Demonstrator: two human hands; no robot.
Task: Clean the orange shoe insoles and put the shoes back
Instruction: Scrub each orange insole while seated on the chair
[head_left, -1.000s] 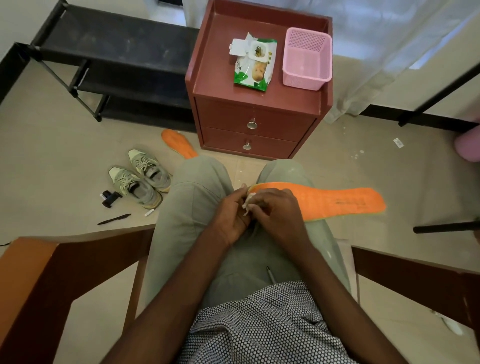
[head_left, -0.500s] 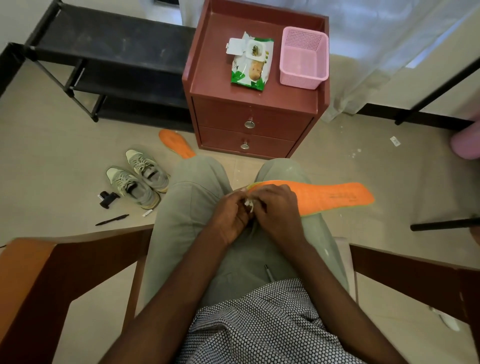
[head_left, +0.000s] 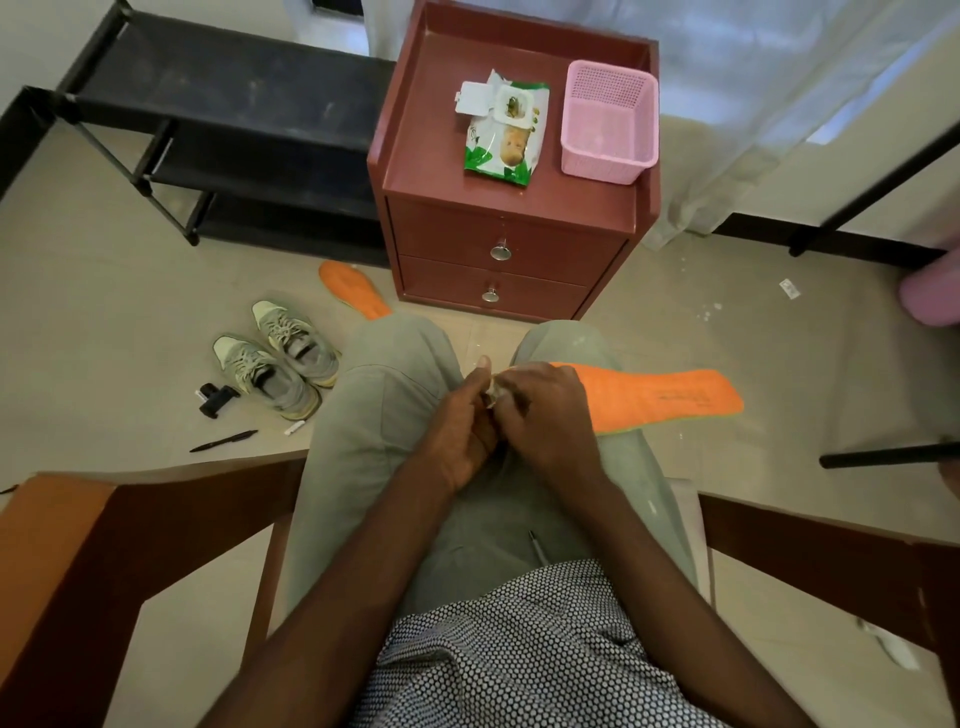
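Pinching a small white wipe (head_left: 492, 388) betw both hands: left hand (head_left: 462, 426) & right hand (head_left: 545, 415), fingers curled, over lap. Orange insole (head_left: 660, 397) lies across right thigh; 2nd insole (head_left: 353, 290) on floor nr shoes (head_left: 275, 358).

No legible text anywhere. Orange insole (head_left: 670, 397) across right thigh: dark printed line near outer end, too small to read. Wipes pack (head_left: 506, 136) on nightstand top (head_left: 426, 156), near pink basket (head_left: 608, 122): green-white print with picture, lettering blurred, brand unreadable.
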